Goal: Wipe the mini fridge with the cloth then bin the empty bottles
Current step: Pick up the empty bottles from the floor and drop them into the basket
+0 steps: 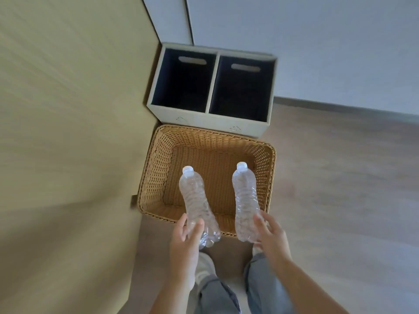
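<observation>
Two clear empty plastic bottles with white caps point away from me over a woven wicker basket (158,155) on the floor. My left hand (186,236) grips the base of the left bottle (195,196). My right hand (269,234) holds the base of the right bottle (246,196). Both bottles hang above the basket's near half, caps towards its middle. The basket holds nothing else. The mini fridge and the cloth are out of view.
Behind the basket stands a grey two-compartment bin (213,118) with dark linings and handle slots. A tan cabinet side (68,132) fills the left. Wood floor (340,177) spreads to the right, a pale wall behind. My feet and jeans show below.
</observation>
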